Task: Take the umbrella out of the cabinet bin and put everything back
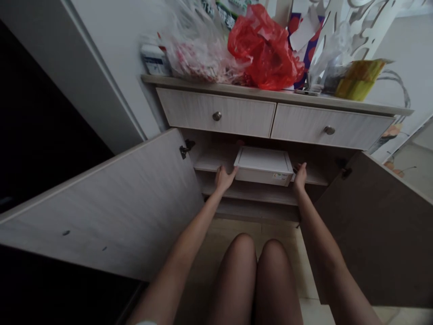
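A flat white box (264,159), with a small green-and-white label on its front, lies on the upper shelf (211,161) of an open cabinet, its front at the shelf's edge. My left hand (225,178) is at the box's left front corner, its thumb against the corner and its other fingers apart from it. Beside the right end is my right hand (300,177), fingers pointing up and outstretched; whether it presses on the box I cannot tell. Both forearms reach in between the cabinet doors.
The left door (111,207) and right door (375,234) stand wide open. Two closed drawers with round knobs (217,116) run above the shelf. On the cabinet top lie a red plastic bag (264,49), a clear bag (199,49), a white tub (154,59) and a yellow packet (359,80).
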`<state>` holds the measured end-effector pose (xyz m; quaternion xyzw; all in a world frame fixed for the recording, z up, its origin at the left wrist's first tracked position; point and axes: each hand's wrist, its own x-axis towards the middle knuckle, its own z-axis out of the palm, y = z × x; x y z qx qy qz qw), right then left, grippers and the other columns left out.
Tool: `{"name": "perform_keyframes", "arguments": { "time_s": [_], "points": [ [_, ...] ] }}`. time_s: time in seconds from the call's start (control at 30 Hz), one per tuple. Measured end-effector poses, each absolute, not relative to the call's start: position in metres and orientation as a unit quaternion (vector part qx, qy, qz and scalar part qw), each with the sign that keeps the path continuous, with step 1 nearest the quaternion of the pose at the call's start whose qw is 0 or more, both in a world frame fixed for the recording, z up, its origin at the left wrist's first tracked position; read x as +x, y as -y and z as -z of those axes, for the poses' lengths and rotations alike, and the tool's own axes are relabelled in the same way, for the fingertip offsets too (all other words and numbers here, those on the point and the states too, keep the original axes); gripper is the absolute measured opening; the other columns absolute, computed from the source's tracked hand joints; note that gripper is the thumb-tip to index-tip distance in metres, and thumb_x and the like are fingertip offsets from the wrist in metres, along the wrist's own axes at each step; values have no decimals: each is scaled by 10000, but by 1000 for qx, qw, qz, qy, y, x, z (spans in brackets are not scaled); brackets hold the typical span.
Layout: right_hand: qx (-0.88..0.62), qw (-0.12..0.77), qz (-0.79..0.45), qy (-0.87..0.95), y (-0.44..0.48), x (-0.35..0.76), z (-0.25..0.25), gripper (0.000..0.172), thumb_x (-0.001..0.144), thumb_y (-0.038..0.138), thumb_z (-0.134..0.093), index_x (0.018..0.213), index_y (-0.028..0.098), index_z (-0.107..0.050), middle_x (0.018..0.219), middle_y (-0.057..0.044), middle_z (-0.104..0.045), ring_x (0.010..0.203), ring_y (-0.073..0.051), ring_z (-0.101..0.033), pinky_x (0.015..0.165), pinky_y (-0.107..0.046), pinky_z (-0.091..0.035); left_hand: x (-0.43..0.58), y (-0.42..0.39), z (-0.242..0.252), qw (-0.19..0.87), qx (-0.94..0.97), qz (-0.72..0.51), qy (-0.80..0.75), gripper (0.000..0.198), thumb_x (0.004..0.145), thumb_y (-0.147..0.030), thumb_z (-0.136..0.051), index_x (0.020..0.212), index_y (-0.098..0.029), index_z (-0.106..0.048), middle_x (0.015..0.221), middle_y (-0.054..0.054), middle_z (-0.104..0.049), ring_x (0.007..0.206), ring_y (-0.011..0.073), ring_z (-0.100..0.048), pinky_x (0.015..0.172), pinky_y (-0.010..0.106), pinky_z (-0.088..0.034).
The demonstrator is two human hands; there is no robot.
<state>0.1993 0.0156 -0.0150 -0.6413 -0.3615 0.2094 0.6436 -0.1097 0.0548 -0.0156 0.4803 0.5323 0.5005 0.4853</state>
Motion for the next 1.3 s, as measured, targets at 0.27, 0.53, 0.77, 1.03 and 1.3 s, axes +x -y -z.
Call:
{"name": "perform_keyframes", "arguments": {
  "time_s": [0.27,0.53,0.77,1.03,1.3],
  "points": [
    [-656,606,-81,442,11,174,57,597,792,689,-529,1081,177,-629,1011,-117,-700,932,-245,-626,877,-333,-449,-94,-58,47,262,603,-482,-579,364,817,-383,-720,1080,-132,-731,1039,129,-752,1020,278,-642,862,289,-465],
    [-680,561,-72,466,-47,200,44,474,781,608,-573,1010,194,-555,955,-116,-677,886,-252,-631,787,-331,-443,-84,-111,31,220,655,-419,-589,211,857,-349,-675,877,-147,-735,859,129,-715,904,264,-653,707,255,-397],
    [-726,519,-64,447,-90,209,43,355,813,521,-594,973,208,-538,844,-88,-647,853,-274,-616,762,-350,-424,-68,-151,29,262,637,-436,-579,260,855,-345,-672,975,-122,-729,936,148,-738,1001,289,-637,751,280,-432],
    [-723,505,-59,469,-124,221,40,355,845,504,-582,1004,188,-559,926,-131,-658,911,-285,-605,769,-358,-426,-60,-181,31,263,630,-446,-579,187,858,-270,-673,959,-121,-725,945,150,-746,1012,274,-645,767,279,-439],
    [-755,446,-34,479,-142,223,36,405,897,453,-541,1135,127,-582,1011,-176,-665,913,-286,-612,753,-339,-406,-59,-201,30,184,673,-364,-617,199,901,-255,-604,990,-133,-734,972,118,-751,971,233,-657,764,274,-427]
  ]
}}
